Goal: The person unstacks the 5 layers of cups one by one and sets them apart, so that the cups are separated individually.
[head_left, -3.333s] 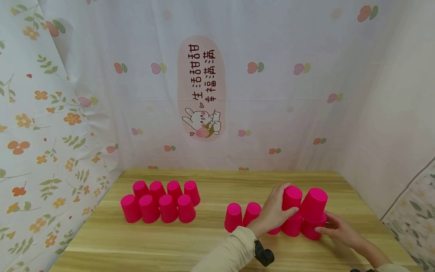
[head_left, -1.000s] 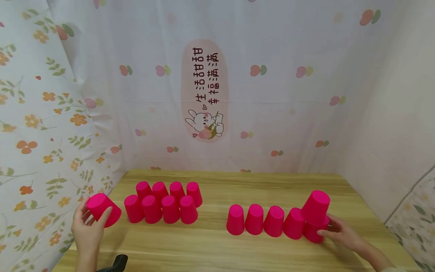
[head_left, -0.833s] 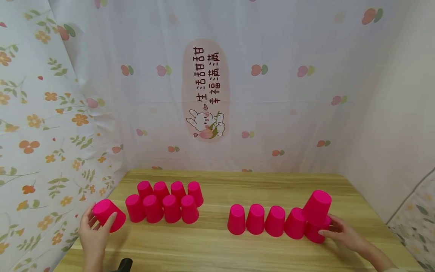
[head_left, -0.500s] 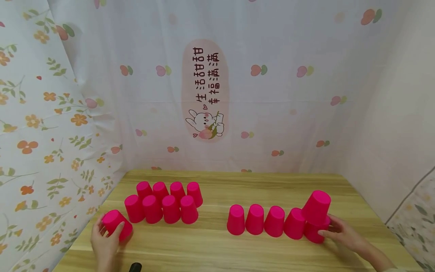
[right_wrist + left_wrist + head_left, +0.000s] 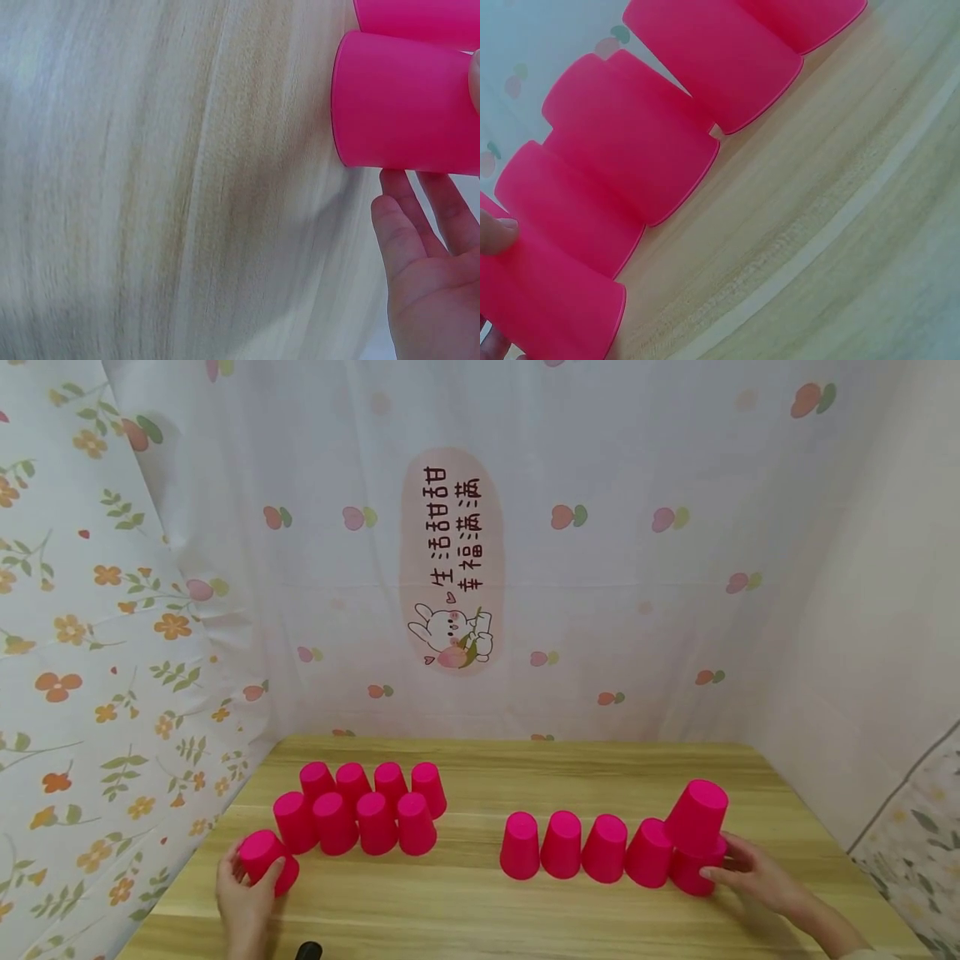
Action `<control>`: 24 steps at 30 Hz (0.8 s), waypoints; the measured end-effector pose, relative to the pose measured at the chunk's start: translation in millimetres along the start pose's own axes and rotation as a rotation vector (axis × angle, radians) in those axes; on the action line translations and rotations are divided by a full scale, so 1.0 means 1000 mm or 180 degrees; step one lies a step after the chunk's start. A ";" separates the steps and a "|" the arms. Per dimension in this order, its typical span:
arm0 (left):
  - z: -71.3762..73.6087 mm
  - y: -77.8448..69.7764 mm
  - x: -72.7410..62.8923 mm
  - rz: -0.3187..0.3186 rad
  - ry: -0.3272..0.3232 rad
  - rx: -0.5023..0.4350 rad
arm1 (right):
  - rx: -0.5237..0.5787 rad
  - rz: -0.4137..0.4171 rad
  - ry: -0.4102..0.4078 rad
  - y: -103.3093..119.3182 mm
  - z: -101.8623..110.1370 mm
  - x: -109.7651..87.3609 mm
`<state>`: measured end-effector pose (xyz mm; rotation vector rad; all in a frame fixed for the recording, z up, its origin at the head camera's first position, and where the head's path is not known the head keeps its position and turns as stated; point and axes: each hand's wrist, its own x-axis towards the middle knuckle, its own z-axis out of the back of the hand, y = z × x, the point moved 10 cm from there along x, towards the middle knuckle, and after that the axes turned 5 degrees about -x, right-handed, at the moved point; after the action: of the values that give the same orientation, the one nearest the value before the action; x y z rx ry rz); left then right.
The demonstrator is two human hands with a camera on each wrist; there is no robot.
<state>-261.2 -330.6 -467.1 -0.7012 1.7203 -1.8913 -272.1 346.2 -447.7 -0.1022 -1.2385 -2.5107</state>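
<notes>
In the head view my left hand grips an upside-down bright pink cup at the front left of the table, thumb on its near side. In the left wrist view the held cup is close beside the row. My right hand holds the lower pink cup at the right end of the other row between thumb and fingers. Another upside-down cup sits on top of it. In the right wrist view fingertips touch the side of the lower cup.
Behind the left hand, pink cups stand upside down in two rows. Several more cups form a row leading to the right hand. A floral curtain hangs behind the wooden table.
My left hand took the cup from atop the right row, carried it to the far left, then lowered it rightward toward the left rows. The right hand has stayed at its cup.
</notes>
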 end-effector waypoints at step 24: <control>-0.007 0.004 0.002 0.0176 0.0291 -0.0006 | 0.0095 0.0193 0.0056 0.008 0.000 0.001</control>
<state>-267.3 -326.9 -471.4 -0.5698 1.7787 -1.9108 -270.4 341.7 -441.5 -0.1085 -1.2467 -2.4355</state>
